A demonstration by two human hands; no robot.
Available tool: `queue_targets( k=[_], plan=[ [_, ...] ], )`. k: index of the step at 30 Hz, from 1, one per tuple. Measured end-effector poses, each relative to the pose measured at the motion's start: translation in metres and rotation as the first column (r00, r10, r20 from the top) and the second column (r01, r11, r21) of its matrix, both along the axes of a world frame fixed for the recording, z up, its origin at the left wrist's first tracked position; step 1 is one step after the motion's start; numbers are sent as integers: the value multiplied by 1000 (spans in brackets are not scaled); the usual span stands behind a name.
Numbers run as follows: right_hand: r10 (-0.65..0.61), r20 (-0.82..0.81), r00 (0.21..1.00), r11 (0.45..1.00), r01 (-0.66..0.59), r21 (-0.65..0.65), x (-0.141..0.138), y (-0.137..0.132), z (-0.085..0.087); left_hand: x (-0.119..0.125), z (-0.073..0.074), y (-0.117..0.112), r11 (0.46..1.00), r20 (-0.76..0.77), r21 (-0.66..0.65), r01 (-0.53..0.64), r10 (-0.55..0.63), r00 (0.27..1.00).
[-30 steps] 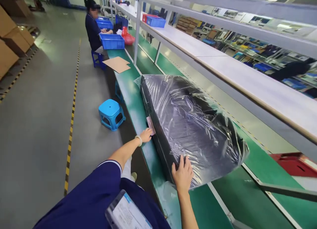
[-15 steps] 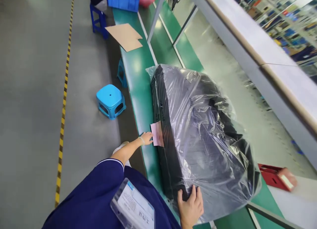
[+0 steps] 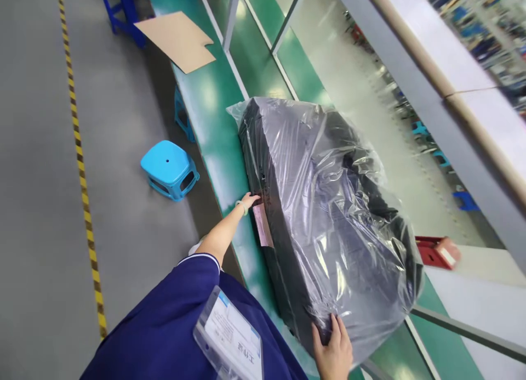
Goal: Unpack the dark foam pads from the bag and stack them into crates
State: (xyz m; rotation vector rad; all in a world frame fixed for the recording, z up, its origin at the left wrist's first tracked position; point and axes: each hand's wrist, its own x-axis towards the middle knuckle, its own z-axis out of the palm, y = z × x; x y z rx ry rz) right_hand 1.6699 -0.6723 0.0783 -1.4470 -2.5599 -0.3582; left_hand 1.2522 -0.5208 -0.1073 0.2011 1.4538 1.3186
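A large black item wrapped in clear plastic film [image 3: 329, 215] lies on the green workbench [image 3: 213, 122], its film gathered loosely at the far corner. My left hand [image 3: 249, 200], with a pale bangle on the wrist, presses its fingertips against the package's near long side, just above a pink paper label [image 3: 263, 225]. At the package's near end, my right hand [image 3: 332, 347] grips the film and the dark edge beneath it. The black item's exact shape is hidden by the wrap.
A flat cardboard sheet [image 3: 176, 40] lies at the bench's far end. Blue stools [image 3: 169, 169] stand on the grey floor beside a yellow-and-black line [image 3: 82, 193]. A white shelf [image 3: 431, 95] runs above the bench. A clear badge [image 3: 228, 336] hangs from my blue top.
My view has tipped lower, dropping the seated person out of sight. My left hand has slid from beside the pink label to just above it, and the label now lies flatter against the package.
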Motion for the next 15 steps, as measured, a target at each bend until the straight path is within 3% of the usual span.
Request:
queue_targets(
  k=[9, 15],
  plan=[
    [-35, -23, 999, 999, 35, 6, -3, 8, -1, 4, 4, 2, 979, 150, -99, 176, -160, 976],
    [0, -18, 1000, 1000, -1, -11, 2, 12, 1, 6, 14, -11, 974, 249, -103, 203, -172, 953]
  ],
)
